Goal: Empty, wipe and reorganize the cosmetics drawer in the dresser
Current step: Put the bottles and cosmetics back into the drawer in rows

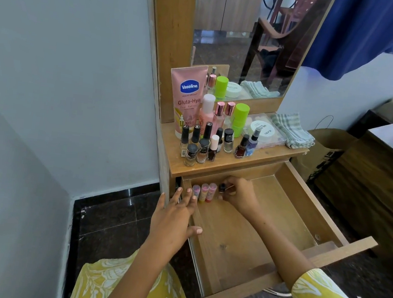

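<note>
Left hand (174,216) fingers spread flat, right hand (239,193) fingers pinched.

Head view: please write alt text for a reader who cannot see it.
A right hand sets a small dark bottle beside three lip balms in an open wooden drawer, while the left hand rests open on its side wall. Cosmetics and a folded cloth stand on the dresser top.

Three lip balms (204,192) in the drawer's (307,207) back-left corner, nail polish bottles (205,145) on the dresser top (215,171) above.
</note>
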The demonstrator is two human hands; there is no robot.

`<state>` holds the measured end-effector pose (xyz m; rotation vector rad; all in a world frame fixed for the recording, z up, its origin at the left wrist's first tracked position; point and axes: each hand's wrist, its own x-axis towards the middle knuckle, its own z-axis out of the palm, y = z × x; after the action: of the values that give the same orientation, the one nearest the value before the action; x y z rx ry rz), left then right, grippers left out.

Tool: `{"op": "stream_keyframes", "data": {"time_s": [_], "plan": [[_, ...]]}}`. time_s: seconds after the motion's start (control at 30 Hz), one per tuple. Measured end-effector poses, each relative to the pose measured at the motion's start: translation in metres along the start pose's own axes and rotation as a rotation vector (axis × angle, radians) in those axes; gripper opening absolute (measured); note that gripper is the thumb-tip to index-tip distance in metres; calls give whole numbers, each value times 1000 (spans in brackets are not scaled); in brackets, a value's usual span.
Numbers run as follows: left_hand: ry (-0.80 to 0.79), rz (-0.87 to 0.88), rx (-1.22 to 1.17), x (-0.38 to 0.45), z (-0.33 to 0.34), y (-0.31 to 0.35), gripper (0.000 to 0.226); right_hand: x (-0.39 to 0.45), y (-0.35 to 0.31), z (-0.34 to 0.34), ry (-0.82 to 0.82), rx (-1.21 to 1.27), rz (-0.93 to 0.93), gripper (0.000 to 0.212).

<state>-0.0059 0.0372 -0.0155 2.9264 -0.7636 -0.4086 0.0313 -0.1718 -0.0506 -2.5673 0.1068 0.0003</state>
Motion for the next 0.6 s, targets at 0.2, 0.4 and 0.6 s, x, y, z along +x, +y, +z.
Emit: {"op": "stream_keyframes", "data": {"time_s": [0.2, 0.4, 0.6], "plan": [[-15, -3, 5, 0, -2, 1, 75, -3, -4, -2, -24, 30, 16, 27], [-15, -9, 2, -1, -1, 2, 75, -4, -8, -2, -40, 16, 38, 30], [-9, -16, 19, -1, -2, 3, 75, -6, -7, -7, -73, -15, 93, 34]]}}
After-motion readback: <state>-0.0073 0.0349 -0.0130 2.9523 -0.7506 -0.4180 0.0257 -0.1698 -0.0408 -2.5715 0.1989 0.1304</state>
